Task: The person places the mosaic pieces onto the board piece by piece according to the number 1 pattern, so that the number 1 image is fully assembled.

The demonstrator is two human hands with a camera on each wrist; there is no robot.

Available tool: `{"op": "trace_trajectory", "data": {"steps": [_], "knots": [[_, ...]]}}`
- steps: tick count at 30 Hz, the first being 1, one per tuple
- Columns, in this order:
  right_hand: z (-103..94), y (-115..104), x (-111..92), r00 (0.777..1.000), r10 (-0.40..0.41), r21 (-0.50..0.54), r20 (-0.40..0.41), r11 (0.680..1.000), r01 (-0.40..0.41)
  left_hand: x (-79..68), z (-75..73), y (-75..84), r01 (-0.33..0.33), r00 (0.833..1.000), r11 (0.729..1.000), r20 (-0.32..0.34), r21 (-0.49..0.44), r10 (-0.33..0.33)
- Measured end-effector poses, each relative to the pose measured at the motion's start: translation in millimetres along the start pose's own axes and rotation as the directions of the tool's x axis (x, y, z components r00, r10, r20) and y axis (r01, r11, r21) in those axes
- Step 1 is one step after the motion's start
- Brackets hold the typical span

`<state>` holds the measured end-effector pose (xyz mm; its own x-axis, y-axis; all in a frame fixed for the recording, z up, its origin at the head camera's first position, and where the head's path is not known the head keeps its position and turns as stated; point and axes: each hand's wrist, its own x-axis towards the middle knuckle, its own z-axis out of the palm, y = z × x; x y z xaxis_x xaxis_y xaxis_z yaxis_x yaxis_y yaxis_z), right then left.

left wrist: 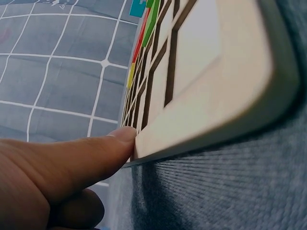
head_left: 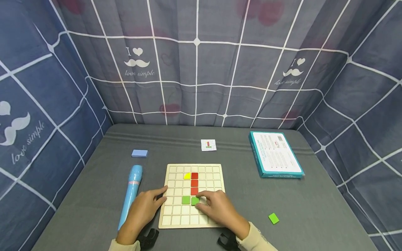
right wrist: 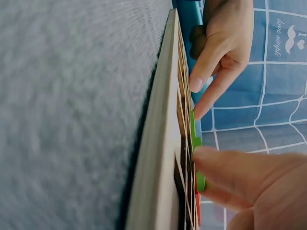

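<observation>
A light wooden grid board (head_left: pixel 176 220) lies flat on the grey cloth. On it, three red square tiles (head_left: pixel 194 183) form a column, with a yellow tile (head_left: pixel 187 176) left of the top one. Below the column sits one green tile (head_left: pixel 186 200). Just right of it, my right hand (head_left: pixel 220 207) pinches a second green tile (head_left: pixel 193 201) between thumb and index finger, at the board's surface. The thumb and index finger of my left hand (head_left: pixel 145 205) touch the board's left edge; the thumb (left wrist: pixel 96 155) is extended against the rim.
Beyond the board lies a small pattern card (head_left: pixel 208 145). A blue block (head_left: pixel 139 153) and a light-blue cylindrical case (head_left: pixel 132 188) are on the left. To the right are a teal box (head_left: pixel 277 155) and a loose green tile (head_left: pixel 274 218). Patterned cloth walls (head_left: pixel 213 62) enclose the table.
</observation>
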<state>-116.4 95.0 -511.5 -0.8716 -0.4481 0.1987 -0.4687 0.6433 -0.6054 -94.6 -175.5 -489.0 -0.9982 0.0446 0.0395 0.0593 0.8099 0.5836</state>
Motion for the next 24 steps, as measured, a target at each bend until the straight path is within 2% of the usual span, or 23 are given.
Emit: {"op": "trace_trajectory", "data": {"steps": [12, 24], "knots": [[5.9, -3.8, 0.8, 0.996, 0.002, -0.034, -0.090, 0.999, -0.005, 1.1, -2.4, 0.8, -0.005, 1.000, 1.000, -0.004, 0.005, 0.005], [5.8, -1.5, 0.4, 0.991, 0.040, 0.026, -0.129, 0.999, -0.037, 0.8, -1.8, 0.8, 0.001, 1.000, 1.000, 0.008, -0.005, -0.001]]}}
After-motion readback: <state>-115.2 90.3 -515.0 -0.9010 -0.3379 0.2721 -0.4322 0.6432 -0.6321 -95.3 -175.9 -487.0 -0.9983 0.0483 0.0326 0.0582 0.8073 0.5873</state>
